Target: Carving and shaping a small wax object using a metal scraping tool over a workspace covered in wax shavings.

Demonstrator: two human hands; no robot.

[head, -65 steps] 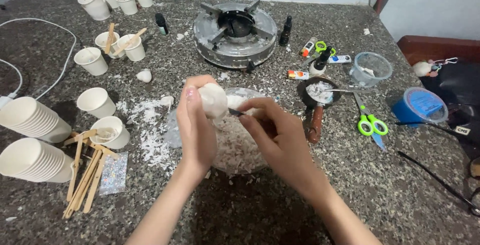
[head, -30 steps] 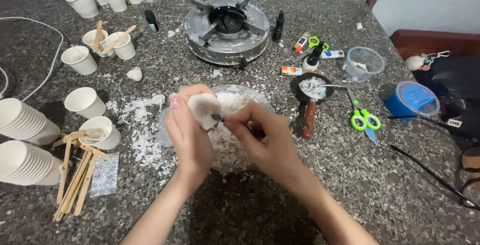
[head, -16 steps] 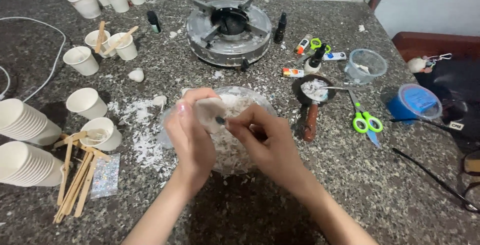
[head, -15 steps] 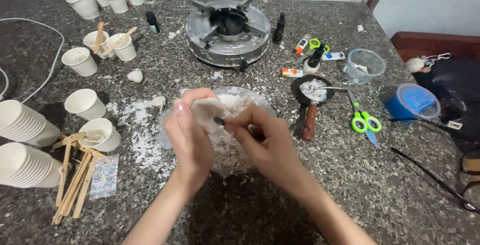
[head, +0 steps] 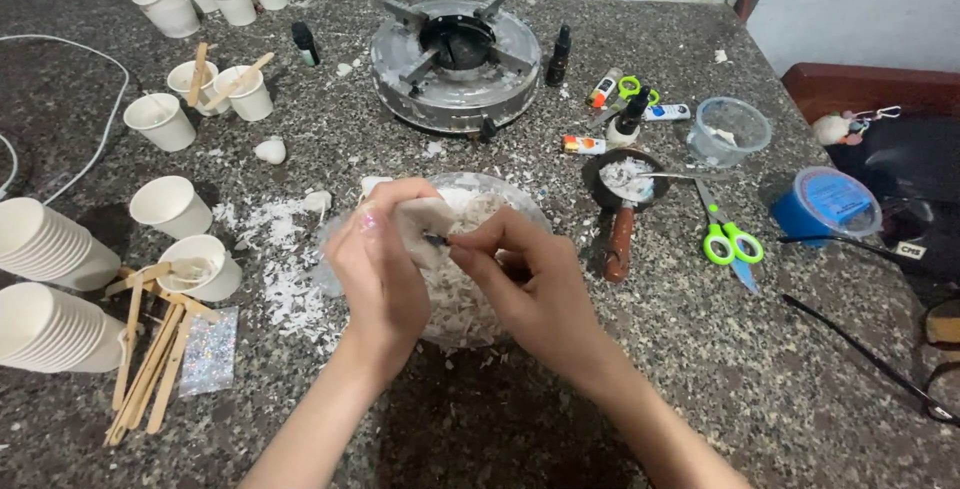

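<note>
Right between both hands (head: 455, 274): white lump (head: 425, 217).

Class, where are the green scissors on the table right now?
In the head view, the scissors lie right of the hands, between the small pan and the blue tub.

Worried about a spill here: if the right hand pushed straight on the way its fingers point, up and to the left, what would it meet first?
Most likely the white lump held in the left hand; the right hand already has its fingertips against it, above the clear bowl of white shavings.
</note>
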